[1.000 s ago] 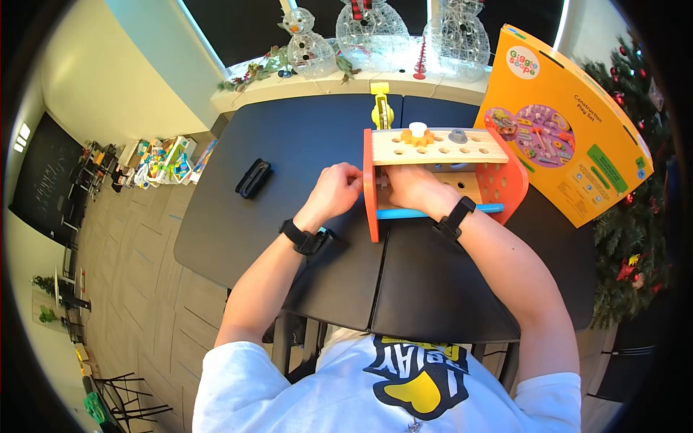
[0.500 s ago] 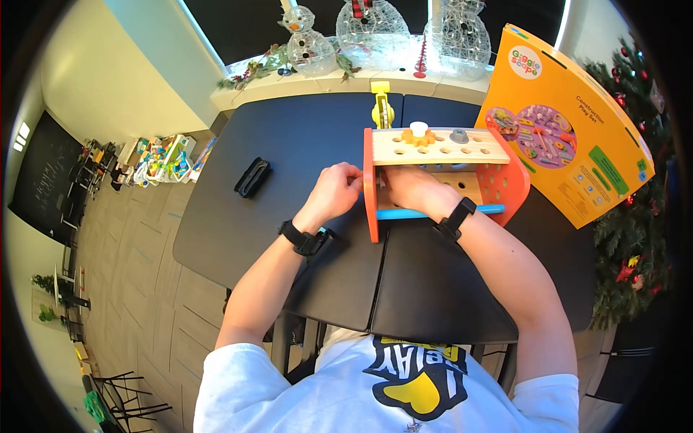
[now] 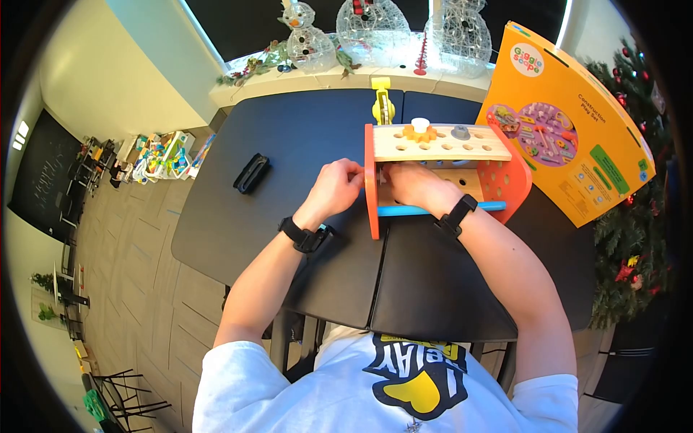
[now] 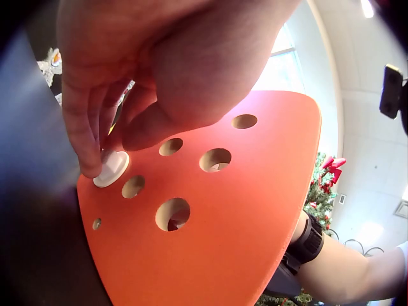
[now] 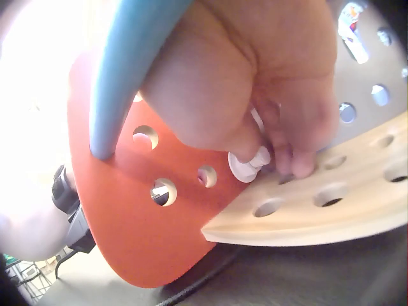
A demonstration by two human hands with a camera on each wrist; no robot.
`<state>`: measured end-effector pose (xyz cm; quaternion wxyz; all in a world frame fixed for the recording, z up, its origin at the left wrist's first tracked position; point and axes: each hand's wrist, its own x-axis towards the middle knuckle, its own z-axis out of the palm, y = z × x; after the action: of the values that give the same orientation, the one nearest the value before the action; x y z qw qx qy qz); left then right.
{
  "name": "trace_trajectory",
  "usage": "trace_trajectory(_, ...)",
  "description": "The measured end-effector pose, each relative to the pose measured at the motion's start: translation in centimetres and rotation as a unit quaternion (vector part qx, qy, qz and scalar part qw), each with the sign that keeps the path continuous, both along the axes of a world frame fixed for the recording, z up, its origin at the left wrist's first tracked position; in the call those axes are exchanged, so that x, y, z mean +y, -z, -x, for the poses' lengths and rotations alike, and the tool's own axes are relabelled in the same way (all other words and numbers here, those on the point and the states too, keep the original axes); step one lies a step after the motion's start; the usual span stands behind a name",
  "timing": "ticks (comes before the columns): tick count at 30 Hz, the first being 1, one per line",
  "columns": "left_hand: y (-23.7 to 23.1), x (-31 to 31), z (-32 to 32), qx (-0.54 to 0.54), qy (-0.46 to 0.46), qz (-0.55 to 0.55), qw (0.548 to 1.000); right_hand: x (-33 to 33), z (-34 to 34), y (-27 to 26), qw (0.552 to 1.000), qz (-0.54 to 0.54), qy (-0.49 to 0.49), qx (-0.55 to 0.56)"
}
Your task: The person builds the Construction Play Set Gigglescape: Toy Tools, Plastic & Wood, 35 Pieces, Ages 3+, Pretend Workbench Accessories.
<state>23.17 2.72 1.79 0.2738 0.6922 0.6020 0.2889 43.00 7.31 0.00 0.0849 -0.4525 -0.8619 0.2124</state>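
Note:
A wooden toy workbench with red-orange side panels (image 3: 373,209) stands on the black table. Outside its left panel, my left hand (image 3: 336,189) pinches the round white head of a toy bolt (image 4: 111,169) at one of the panel's holes. My right hand (image 3: 420,187) reaches inside the bench, below the pale wooden top (image 3: 447,147). In the right wrist view its thumb and fingers close around a white plastic piece (image 5: 245,168) on the panel's inner face, with a short stub sticking out. The fingers partly hide that piece.
An orange gear with a white bolt (image 3: 419,130) and a grey bolt (image 3: 460,132) sit on the bench top. A blue bar (image 3: 404,211) crosses the front. Behind stands a yellow toy piece (image 3: 382,105); an orange box (image 3: 570,130) leans right, a black case (image 3: 252,174) lies left.
Both hands stay at the left panel, with only slight shifts of the right hand's fingers inside the bench. The head view has tilted slightly.

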Motion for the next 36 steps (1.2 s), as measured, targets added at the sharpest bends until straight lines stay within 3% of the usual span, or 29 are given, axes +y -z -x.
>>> trace_trajectory(7,0.8,0.3,0.3,-0.011,0.009,-0.002,1.0,-0.1,0.3,-0.5,0.996,-0.038,-0.002,0.084)
trace_trajectory(10,0.7,0.2,0.4,-0.015,0.005,0.004,1.0,-0.9,-0.1,-1.6,0.976,0.062,-0.018,0.207)
trace_trajectory(16,0.1,0.0,0.0,0.004,-0.001,0.01,1.0,-0.2,-0.2,-0.3,0.999,-0.014,-0.008,0.033)
trace_trajectory(19,0.2,0.1,0.0,0.001,-0.006,0.016,1.0,0.4,-0.1,0.8,0.999,0.006,-0.021,0.028)
trace_trajectory(22,0.1,-0.1,0.0,-0.002,-0.006,0.015,1.0,0.2,-0.3,0.0,0.996,-0.049,-0.053,0.054)
trace_trajectory(24,0.1,-0.1,0.0,-0.004,-0.004,0.012,1.0,-1.0,-0.2,-2.3,0.993,0.028,-0.019,0.117)
trace_trajectory(29,0.4,0.1,0.2,0.003,0.006,0.0,1.0,-0.6,-0.1,-1.4,0.964,0.119,0.007,0.236)
trace_trajectory(36,0.0,-0.1,0.0,-0.002,0.002,0.011,1.0,0.0,-0.2,-0.1,0.991,0.034,0.012,0.126)
